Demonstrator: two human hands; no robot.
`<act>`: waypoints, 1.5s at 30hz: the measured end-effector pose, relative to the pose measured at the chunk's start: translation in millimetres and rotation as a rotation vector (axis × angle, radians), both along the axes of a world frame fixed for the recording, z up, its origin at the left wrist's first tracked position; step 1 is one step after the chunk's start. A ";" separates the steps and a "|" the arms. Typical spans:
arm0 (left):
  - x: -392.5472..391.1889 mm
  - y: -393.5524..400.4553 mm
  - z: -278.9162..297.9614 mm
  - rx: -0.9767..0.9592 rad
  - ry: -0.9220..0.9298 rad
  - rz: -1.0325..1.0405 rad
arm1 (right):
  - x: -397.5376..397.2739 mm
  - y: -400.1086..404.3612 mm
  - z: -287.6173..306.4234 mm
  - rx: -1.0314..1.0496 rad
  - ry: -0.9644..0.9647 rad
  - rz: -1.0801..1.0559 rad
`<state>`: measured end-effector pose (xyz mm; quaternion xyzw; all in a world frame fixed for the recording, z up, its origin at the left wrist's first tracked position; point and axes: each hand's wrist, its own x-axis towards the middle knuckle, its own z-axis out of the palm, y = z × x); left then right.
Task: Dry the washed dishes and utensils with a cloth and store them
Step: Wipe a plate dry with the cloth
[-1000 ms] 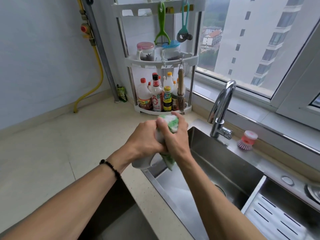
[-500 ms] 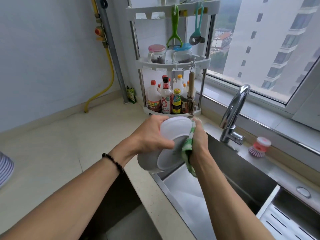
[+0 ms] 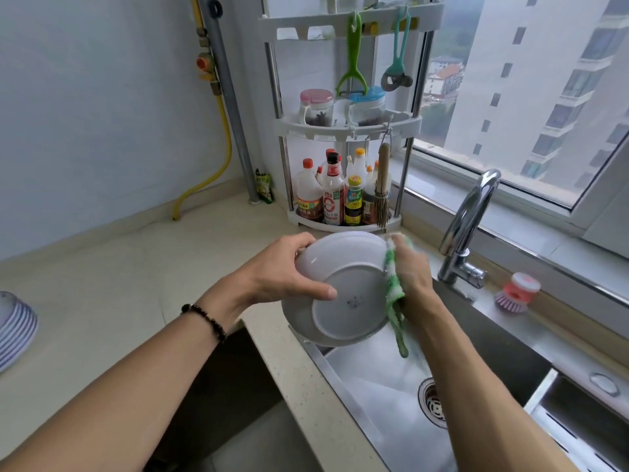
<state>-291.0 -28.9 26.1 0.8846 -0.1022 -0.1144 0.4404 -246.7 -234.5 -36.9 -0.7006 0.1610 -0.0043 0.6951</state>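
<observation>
The white bowl point(image 3: 343, 287) has been tilted base-up, gripped by the left hand point(image 3: 282, 270) over the sink point(image 3: 381, 400); the cloth point(image 3: 394, 287), pinched by the right hand point(image 3: 413, 277), is now wiped along its rim.

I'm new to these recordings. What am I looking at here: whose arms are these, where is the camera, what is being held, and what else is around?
No machine here: a person wears one camera on the head, looking down at their own arms. The left hand grips a white bowl, its underside toward the camera, above the edge of the steel sink. The right hand holds a green and white cloth against the bowl's rim, drying it. On the counter stand a corner rack of bottles and jars, and a striped dish at the far left. A tap and a pink brush sit behind the sink.
</observation>
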 end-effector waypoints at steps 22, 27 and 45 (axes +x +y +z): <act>-5.0 -45.5 -4.1 0.073 -0.234 0.062 | -32.4 40.5 1.0 -0.168 -0.336 0.121; -6.9 -40.8 -4.0 0.041 -0.219 0.075 | -19.9 33.8 3.9 -0.008 -0.217 0.035; 4.2 -25.2 12.6 -0.051 0.189 -0.140 | 1.3 -1.4 16.4 -0.250 -0.165 0.211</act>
